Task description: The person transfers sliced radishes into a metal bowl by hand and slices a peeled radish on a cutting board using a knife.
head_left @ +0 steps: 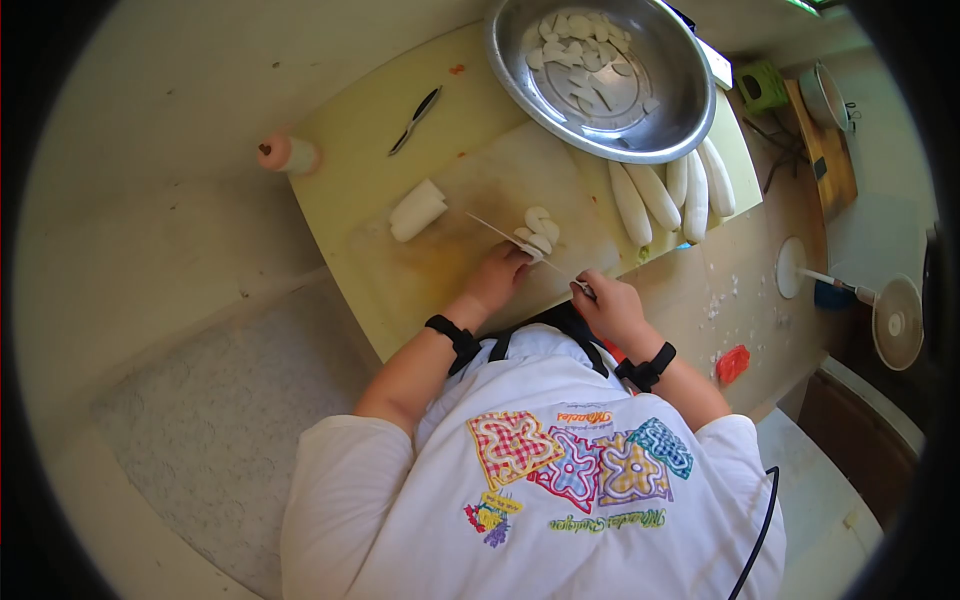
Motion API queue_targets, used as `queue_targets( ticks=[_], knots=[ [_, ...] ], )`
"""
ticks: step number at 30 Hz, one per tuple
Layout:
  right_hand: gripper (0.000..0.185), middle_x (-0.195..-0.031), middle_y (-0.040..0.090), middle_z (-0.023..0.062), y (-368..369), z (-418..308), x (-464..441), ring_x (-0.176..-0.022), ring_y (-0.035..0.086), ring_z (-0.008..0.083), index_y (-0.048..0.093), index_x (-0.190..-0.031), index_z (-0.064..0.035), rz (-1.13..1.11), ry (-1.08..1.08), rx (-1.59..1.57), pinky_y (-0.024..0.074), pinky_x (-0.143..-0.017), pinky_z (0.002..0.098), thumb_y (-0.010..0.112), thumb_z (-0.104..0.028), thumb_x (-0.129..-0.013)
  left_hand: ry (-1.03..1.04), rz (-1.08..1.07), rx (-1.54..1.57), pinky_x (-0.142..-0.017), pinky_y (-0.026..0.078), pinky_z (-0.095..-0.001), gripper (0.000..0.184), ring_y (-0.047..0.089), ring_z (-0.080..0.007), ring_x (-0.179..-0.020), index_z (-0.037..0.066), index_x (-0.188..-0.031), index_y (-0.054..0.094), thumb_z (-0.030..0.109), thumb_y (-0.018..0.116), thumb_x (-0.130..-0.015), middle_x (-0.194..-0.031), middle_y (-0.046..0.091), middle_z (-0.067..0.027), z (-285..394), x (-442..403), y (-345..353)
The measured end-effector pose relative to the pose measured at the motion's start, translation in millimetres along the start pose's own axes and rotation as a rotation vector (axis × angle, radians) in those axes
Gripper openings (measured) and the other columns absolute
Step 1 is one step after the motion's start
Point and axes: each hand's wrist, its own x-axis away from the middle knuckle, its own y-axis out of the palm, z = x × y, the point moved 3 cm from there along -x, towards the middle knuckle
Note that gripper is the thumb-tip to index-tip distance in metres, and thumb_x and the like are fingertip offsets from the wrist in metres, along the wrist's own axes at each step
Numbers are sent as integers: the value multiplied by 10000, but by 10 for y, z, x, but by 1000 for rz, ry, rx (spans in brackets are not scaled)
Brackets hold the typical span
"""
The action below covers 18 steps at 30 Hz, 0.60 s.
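Note:
My right hand (612, 308) is closed round the handle of a kitchen knife (490, 227), its thin blade slanting to the upper left just above the board. Beside the blade, my left hand (494, 278) has its fingers bent onto a small piece of white radish (531, 252), which they partly hide. Several round radish slices (538, 225) lie loosely overlapped on the blade's far side. Two thicker radish chunks (418, 210) lie side by side further left on the stained cutting board (570, 195).
A big steel basin (505, 75) holding many slices stands at the table's far side. Several whole radishes (628, 205) lie below it. A peeler-like tool (415, 120) and a pink-capped bottle (288, 154) are at left. A fan (897, 322) and red plastic (733, 364) are at right.

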Motion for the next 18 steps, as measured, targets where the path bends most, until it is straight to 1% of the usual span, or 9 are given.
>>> queue_targets(
  ticks=[2, 3, 5, 8, 12, 18],
  knots=[
    [186, -719, 654, 170, 7, 15, 20, -684, 649, 379, 625, -952, -76, -34, 8, 29, 507, -607, 452, 643, -256, -907, -55, -38, -29, -908, 517, -439, 242, 592, -365, -1083, 94, -1084, 690, 74, 639, -848, -1175, 621, -153, 27, -20, -22],
    [186, -719, 654, 170, 10, 24, 28, -684, 649, 379, 625, -952, -76, -31, 13, 28, 507, -607, 452, 643, -256, -907, -52, -43, -28, -908, 517, -439, 242, 592, -365, -1083, 94, -1084, 690, 74, 639, -848, -1175, 621, -153, 56, -31, -45],
    [170, -717, 653, 170, 28, 33, 39, -681, 650, 371, 627, -948, -80, -26, 3, 49, 506, -599, 448, 646, -243, -905, -108, -79, -34, -920, 515, -439, 250, 592, -373, -1083, 96, -1091, 688, 81, 643, -846, -1197, 618, -155, 81, -30, -77],
    [165, -718, 652, 170, 40, 54, 45, -676, 651, 366, 626, -948, -80, -25, 0, 66, 504, -592, 447, 652, -236, -900, -51, -46, -47, -907, 519, -440, 245, 598, -372, -1070, 89, -1085, 688, 91, 651, -843, -1179, 623, -158, 59, -28, -54],
    [174, -738, 658, 174, 58, 103, 54, -686, 650, 371, 624, -963, -77, -45, 16, 69, 506, -600, 447, 657, -235, -896, -82, -44, -22, -904, 519, -437, 235, 601, -371, -1064, 76, -1075, 690, 96, 656, -843, -1167, 627, -164, 47, -13, -50],
    [192, -777, 669, 186, -18, 65, 82, -715, 652, 382, 619, -990, -69, -42, 26, 4, 512, -621, 448, 662, -229, -894, -71, -54, -21, -911, 514, -432, 204, 604, -369, -1051, 68, -1046, 696, 110, 657, -850, -1140, 631, -164, 45, -26, -55]
  ],
)
